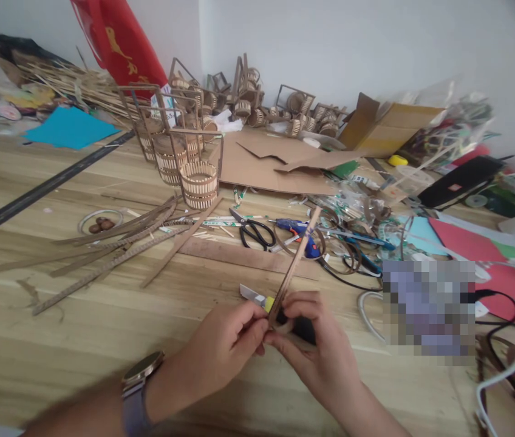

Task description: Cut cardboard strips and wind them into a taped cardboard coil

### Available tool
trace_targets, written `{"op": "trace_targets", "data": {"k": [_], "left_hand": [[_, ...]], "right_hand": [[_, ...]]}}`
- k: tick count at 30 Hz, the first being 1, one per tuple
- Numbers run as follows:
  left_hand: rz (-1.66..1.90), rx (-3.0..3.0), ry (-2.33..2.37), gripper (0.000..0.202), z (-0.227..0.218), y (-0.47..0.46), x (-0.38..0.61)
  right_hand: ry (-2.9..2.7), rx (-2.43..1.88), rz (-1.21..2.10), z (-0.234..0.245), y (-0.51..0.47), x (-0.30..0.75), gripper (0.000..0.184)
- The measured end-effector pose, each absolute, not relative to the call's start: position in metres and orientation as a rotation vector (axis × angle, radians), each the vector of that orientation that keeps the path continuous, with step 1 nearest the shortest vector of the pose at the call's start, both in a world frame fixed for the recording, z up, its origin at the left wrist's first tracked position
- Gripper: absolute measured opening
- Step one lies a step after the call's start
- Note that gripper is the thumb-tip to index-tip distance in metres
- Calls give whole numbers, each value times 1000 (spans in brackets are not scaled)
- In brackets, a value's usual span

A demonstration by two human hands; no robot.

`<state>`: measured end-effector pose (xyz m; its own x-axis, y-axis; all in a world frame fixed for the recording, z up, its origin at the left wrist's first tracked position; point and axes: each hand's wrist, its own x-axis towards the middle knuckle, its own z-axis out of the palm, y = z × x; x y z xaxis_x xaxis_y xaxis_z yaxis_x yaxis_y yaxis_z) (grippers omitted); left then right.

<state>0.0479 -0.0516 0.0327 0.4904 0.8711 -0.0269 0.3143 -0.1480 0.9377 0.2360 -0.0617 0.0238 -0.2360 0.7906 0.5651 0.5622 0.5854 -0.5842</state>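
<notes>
On the wooden worktable [102, 340], you seem to be curling the lower end of a thin brown strip [294, 261], which slants up from your hands to just right of the scissors [252, 232]. Any further bend calls for a steady, even pinch so it doesn't kink. Your left hand [221, 346] and right hand [316, 358] meet on the near side of the scissors, fingertips clamped together on the strip's end. A utility knife [251, 295] lies beneath them.

Black scissors [252, 233] beside a blue glue gun [296, 227] — woven baskets [199, 183], cardboard [262, 167] behind
</notes>
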Motion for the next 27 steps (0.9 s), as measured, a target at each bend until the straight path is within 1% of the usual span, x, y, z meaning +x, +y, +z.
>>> {"op": "trace_targets", "data": {"k": [5, 8, 13, 18, 22, 27], "left_hand": [[659, 1685, 995, 25, 36, -51, 47], [676, 1648, 964, 26, 31, -51, 47], [689, 1446, 843, 31, 22, -51, 49], [669, 1183, 702, 32, 23, -48, 54], [669, 1099, 711, 35, 26, -48, 56], [686, 1089, 759, 34, 28, -51, 56]], "right_hand": [[-1852, -960, 487, 25, -63, 232, 27], [-1880, -960, 435, 27, -64, 231, 26], [-1929, -997, 301, 27, -65, 230, 18], [-1973, -1032, 215, 26, -69, 226, 18], [-1928, -1057, 158, 26, -72, 224, 16], [-1841, -1089, 248, 22, -74, 226, 18]]}}
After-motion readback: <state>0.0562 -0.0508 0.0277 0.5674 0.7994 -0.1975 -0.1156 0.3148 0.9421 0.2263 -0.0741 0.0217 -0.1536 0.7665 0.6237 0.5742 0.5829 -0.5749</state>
